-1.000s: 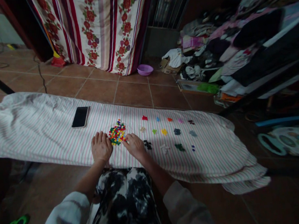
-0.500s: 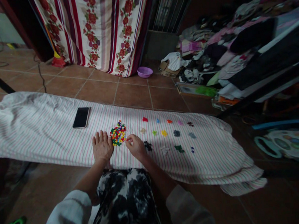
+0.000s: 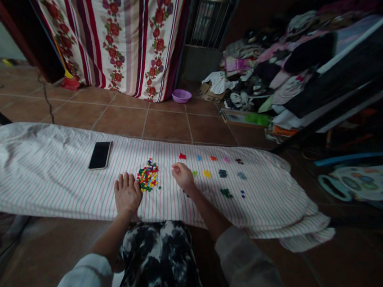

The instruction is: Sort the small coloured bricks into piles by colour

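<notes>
Fingers (image 3: 124, 182) of the left hand (image 3: 127, 195) lie flat and slightly spread on a striped cotton sheet (image 3: 55, 174), their tips just beside a mixed heap of small coloured plastic pieces (image 3: 147, 175). The heap sits between the two hands, nearer the left one and apart from the right.

To the right of the heap, the right hand (image 3: 183, 177) hovers with its fingertips (image 3: 175, 167) pinched together, thumb against forefinger. Whether a piece sits in that pinch is too small to tell. This hand is close to a row of small single-colour piles (image 3: 212, 170) that fan out further right of the heap: red (image 3: 182, 156), blue (image 3: 198, 157), orange (image 3: 213, 158), pink (image 3: 226, 159), yellow (image 3: 207, 173), slate grey (image 3: 222, 173) and dark green (image 3: 226, 193), among others. The nearest of these lie just beyond the pinching fingertips.

Up and left of the heap, a black smartphone (image 3: 99, 155) lies face up on the same sheet. Below the heap, close to the sheet's edge, are the person's black-and-white patterned trousers (image 3: 159, 268). Well beyond the heap, on the tiled floor (image 3: 166, 125), sit a purple plastic bowl (image 3: 182, 96) and a large mound of clothes (image 3: 272, 63), in front of a floral striped curtain (image 3: 123, 37).
</notes>
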The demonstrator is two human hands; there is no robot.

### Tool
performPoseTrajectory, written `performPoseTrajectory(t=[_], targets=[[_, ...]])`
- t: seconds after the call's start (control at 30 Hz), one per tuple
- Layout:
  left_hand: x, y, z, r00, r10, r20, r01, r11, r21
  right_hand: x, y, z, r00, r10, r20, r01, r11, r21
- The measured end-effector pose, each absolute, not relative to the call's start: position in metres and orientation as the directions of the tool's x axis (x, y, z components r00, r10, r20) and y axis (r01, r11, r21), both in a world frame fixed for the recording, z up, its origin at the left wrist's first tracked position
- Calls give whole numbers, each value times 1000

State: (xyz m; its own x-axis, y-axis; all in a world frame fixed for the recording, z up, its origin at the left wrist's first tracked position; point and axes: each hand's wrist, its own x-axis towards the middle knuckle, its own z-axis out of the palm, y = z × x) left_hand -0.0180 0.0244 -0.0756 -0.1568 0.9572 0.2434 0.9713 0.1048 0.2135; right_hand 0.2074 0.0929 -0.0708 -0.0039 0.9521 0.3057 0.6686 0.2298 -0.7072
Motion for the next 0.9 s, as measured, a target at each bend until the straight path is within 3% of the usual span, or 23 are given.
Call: performPoseTrajectory(t=[0.5,0.9], targets=[[-18,25,-77,-160,943,292,968,93,233,269,174,-58,177,967,182,813,-39,-580],[-18,26,-80,-157,937,313,973,93,210,267,196,-68,149,983,111,869,-77,-489]])
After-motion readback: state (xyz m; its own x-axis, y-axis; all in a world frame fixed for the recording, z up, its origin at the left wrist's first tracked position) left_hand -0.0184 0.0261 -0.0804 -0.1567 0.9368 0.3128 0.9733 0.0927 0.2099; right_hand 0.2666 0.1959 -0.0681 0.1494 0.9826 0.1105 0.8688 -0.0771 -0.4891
